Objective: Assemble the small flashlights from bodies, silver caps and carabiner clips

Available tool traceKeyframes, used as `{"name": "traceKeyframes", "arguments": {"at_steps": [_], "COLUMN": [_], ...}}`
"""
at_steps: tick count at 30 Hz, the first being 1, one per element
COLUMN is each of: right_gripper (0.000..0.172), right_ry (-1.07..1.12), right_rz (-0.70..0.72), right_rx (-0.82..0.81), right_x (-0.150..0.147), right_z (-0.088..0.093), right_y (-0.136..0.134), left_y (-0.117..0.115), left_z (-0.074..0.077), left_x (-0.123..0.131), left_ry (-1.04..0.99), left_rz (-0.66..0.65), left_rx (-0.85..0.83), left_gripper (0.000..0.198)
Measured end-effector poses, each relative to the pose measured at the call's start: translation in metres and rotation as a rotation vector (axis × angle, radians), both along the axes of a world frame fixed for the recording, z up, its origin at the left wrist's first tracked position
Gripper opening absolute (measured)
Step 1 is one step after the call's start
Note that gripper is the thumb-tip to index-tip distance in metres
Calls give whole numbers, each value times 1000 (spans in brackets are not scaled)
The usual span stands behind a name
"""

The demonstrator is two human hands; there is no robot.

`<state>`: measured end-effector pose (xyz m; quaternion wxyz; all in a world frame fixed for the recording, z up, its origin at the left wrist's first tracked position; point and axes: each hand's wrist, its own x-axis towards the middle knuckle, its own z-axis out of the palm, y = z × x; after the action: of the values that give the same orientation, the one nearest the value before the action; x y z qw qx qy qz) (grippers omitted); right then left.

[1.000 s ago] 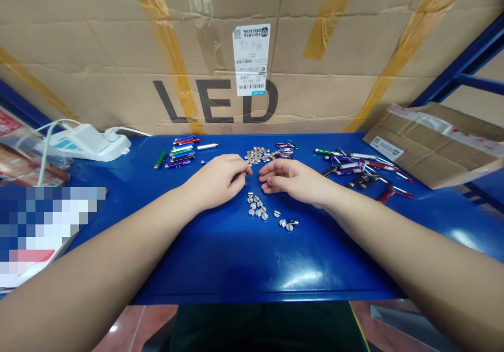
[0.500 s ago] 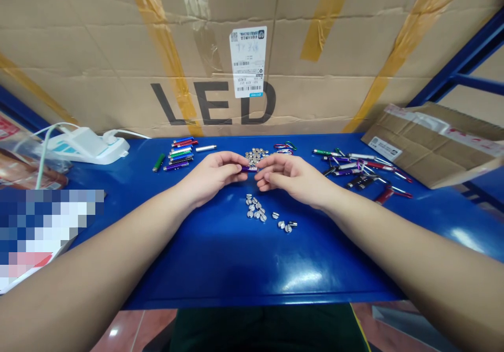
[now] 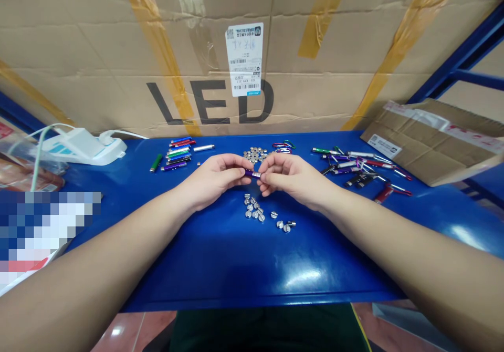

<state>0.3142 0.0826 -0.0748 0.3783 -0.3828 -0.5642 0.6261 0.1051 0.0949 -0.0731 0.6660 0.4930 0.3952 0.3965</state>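
A slim purple mini flashlight point(image 3: 252, 174) lies level between my hands, above the middle of the blue table point(image 3: 220, 262). My left hand point(image 3: 220, 180) pinches its left end between thumb and fingers. At its right end, my right hand point(image 3: 282, 175) is closed with thumb and fingertips on it; whether a small part is in those fingers is hidden. Silver slotted end caps point(image 3: 254, 207) lie loosely just below my hands, and a few more caps point(image 3: 284, 225) sit to the right. Behind my fingers are several round button cells point(image 3: 255, 154).
Flashlight tubes in several colours point(image 3: 179, 155) lie at the left. Carabiners point(image 3: 284, 147) lie behind my right hand. Flashlights with carabiners point(image 3: 354, 165) are heaped at the right, by a cardboard box point(image 3: 429, 142). A white power strip point(image 3: 84, 147) stands back left. A large carton point(image 3: 315, 94) closes off the back.
My right fingers have closed onto the right end of the purple flashlight, where they were slightly apart before. The flashlight has shifted a little toward me. The view has moved slightly.
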Motion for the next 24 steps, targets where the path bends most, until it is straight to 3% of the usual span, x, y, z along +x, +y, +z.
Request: {"name": "traceKeyframes", "arguments": {"at_steps": [6, 11, 16, 19, 24], "right_gripper": [16, 16, 26, 30, 17], "right_ry": [-41, -18, -58, -166, -294], "right_rz": [-49, -14, 26, -26, -95], "right_rx": [-17, 28, 311, 451, 631], "right_x": [0, 3, 3, 2, 4], "right_z": [-2, 1, 1, -2, -5], "right_y": [1, 0, -3, -3, 0], "left_y": [-5, -5, -4, -3, -2], "left_z": [-2, -3, -6, -10, -11], "left_x": [3, -1, -4, -4, -5], "left_ry": [119, 323, 399, 339, 397], "left_rz": [-116, -149, -107, -79, -46], "left_rx": [149, 489, 751, 793, 834], "left_gripper": [18, 25, 25, 27, 35]}}
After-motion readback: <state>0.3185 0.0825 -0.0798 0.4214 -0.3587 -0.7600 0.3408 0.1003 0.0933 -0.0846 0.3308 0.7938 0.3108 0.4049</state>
